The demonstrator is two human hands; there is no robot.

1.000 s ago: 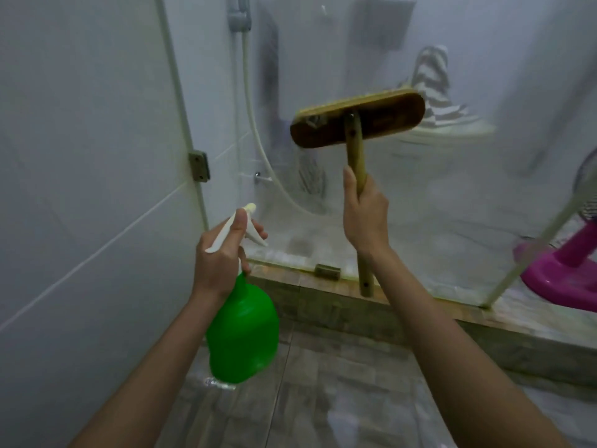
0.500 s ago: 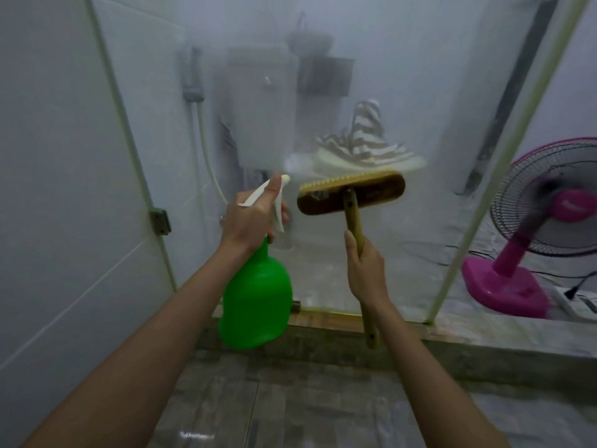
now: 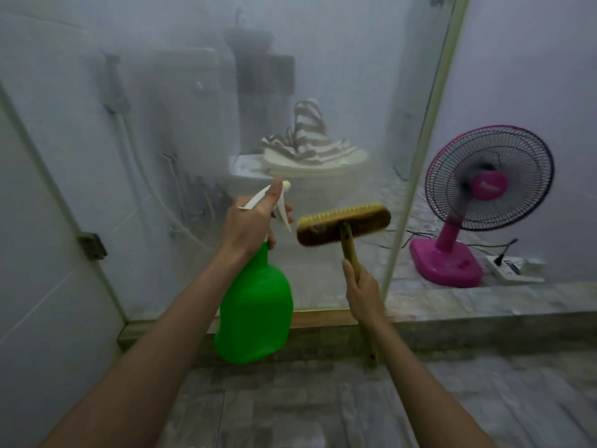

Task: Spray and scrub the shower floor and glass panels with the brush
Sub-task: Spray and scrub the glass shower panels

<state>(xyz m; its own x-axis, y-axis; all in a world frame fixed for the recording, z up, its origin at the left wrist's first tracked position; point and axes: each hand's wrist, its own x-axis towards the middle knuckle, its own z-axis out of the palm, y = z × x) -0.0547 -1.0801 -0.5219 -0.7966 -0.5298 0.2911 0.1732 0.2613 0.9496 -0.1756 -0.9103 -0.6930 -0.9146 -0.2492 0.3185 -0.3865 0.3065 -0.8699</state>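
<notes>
Up toward the fogged glass panel (image 3: 323, 92) the green spray bottle (image 3: 256, 312) has risen; the brush (image 3: 344, 224) has dropped just right of it. Probably light and slick, the bottle is gripped at its neck by the left hand (image 3: 252, 221); the right hand (image 3: 363, 292) grips the stiff wooden brush mid-handle.
</notes>
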